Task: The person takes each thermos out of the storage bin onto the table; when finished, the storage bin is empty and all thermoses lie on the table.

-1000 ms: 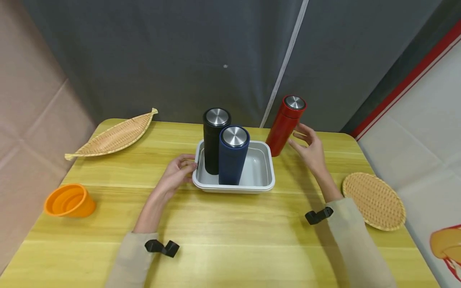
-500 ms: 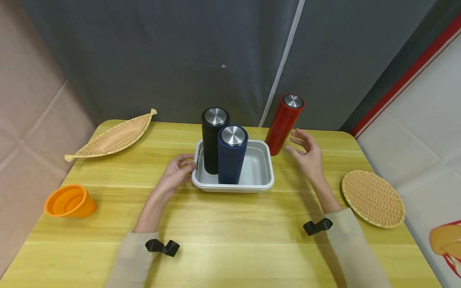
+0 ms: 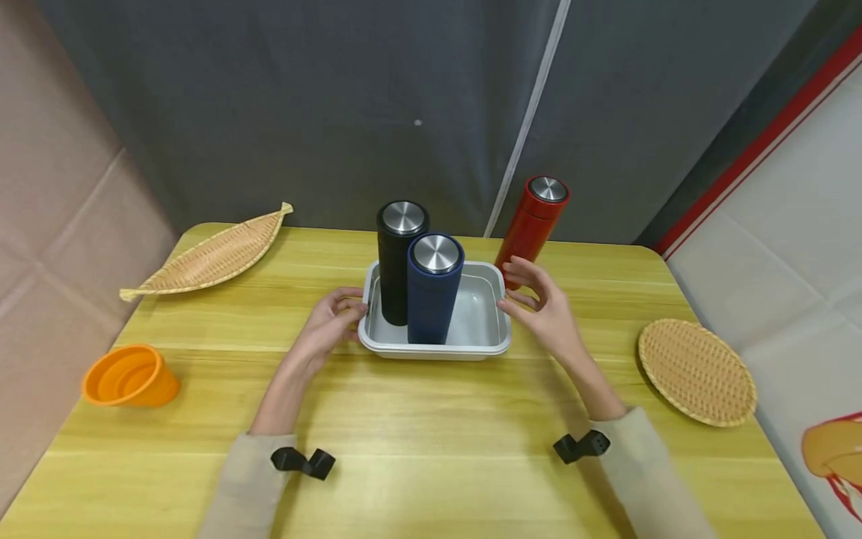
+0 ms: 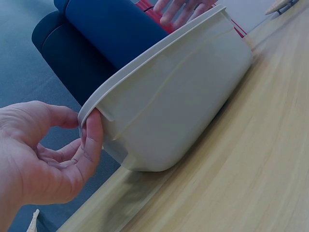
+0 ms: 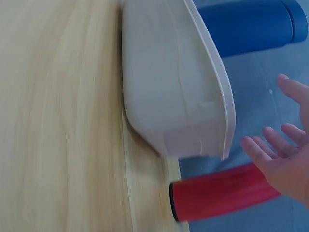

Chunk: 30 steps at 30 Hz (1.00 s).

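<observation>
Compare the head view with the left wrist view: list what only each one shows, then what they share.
Only the head view shows the orange collapsible cup, the boat-shaped woven basket, the round woven tray and the flasks' steel lids.

Only the left wrist view shows, close up, the left hand's thumb under the rim of the white plastic tub.

Both show the tub, the dark blue flask, the black flask, the red flask, the open right hand and the yellow wooden table.

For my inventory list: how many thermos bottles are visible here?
3. The black bottle and the blue bottle stand in the white tub; the red bottle stands behind it. None seems hidden.
</observation>
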Available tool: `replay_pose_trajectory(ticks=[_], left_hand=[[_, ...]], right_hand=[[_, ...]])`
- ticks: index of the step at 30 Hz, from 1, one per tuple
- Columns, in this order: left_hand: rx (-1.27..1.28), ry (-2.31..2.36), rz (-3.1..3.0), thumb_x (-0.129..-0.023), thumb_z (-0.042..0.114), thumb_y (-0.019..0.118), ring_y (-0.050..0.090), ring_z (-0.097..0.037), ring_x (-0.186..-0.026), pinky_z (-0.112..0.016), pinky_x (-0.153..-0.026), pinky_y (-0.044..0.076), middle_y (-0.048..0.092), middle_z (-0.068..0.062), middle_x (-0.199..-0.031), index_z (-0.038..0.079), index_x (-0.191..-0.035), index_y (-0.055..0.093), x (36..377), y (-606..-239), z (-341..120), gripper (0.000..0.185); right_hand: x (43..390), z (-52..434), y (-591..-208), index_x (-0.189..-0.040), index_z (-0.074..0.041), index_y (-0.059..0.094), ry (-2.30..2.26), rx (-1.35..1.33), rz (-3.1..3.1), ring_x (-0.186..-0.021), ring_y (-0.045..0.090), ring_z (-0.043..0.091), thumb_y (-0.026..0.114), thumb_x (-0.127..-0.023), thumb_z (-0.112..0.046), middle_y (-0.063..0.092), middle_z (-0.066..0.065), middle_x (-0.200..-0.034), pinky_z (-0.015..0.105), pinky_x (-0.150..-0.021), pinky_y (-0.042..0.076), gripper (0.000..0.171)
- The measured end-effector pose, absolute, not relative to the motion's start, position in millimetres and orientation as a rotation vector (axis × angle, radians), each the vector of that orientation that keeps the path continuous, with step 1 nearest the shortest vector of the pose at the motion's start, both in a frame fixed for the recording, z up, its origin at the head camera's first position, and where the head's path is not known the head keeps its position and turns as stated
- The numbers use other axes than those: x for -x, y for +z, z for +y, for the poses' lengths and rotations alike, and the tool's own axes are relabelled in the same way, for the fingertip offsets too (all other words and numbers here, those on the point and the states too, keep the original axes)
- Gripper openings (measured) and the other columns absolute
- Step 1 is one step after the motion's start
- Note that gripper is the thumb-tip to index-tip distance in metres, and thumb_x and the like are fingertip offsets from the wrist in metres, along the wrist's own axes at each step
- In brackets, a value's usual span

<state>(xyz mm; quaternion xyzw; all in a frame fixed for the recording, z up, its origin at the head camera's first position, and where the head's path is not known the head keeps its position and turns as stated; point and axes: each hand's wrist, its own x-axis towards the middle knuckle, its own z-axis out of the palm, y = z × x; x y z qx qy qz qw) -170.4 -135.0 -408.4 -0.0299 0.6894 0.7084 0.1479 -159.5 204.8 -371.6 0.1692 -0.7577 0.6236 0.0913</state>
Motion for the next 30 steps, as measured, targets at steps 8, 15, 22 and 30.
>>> replay_pose_trajectory(ticks=[8, 15, 22, 30], left_hand=[[0.093, 2.045, 1.981, -0.096, 0.006, 0.054, 0.059, -0.018, -0.083, -0.025, -0.065, 0.055, 0.052, -0.024, -0.122, -0.003, -0.136, 0.04, 170.8, -408.3, -136.3, 0.043], [0.102, 2.053, 1.969, -0.096, 0.005, 0.054, 0.059, -0.017, -0.085, -0.026, -0.068, 0.056, 0.052, -0.024, -0.123, -0.003, -0.136, 0.039, 168.2, -409.3, -136.4, 0.044], [0.084, 2.063, 1.97, -0.096, 0.005, 0.054, 0.059, -0.016, -0.082, -0.027, -0.067, 0.056, 0.054, -0.023, -0.121, -0.003, -0.136, 0.04, 167.9, -408.2, -135.6, 0.043], [0.078, 2.064, 1.962, -0.096, 0.006, 0.055, 0.06, -0.017, -0.083, -0.027, -0.067, 0.056, 0.055, -0.023, -0.12, -0.002, -0.135, 0.041, 170.0, -409.3, -136.0, 0.042]], right_hand=[[155.3, 178.5, -372.7, -0.142, 0.0, 0.041, 1.912, -0.682, -2.263, -0.122, 0.052, 0.022, 0.072, -0.078, 0.013, 0.05, 0.024, -0.137, 0.037, -0.1, 0.047, 0.072], [155.7, 156.4, -376.0, -0.143, -0.001, 0.04, 1.99, -0.766, -2.222, -0.126, 0.049, 0.029, 0.075, -0.075, 0.013, 0.049, 0.017, -0.14, 0.04, -0.101, 0.046, 0.078], [155.3, 142.8, -378.0, -0.145, -0.002, 0.036, 1.979, -0.702, -2.28, -0.126, 0.048, 0.028, 0.076, -0.076, 0.011, 0.045, 0.013, -0.143, 0.04, -0.101, 0.047, 0.081], [155.1, 131.2, -379.3, -0.145, -0.003, 0.035, 1.925, -0.625, -2.337, -0.124, 0.048, 0.029, 0.079, -0.075, 0.005, 0.044, 0.014, -0.141, 0.031, -0.1, 0.048, 0.083]])
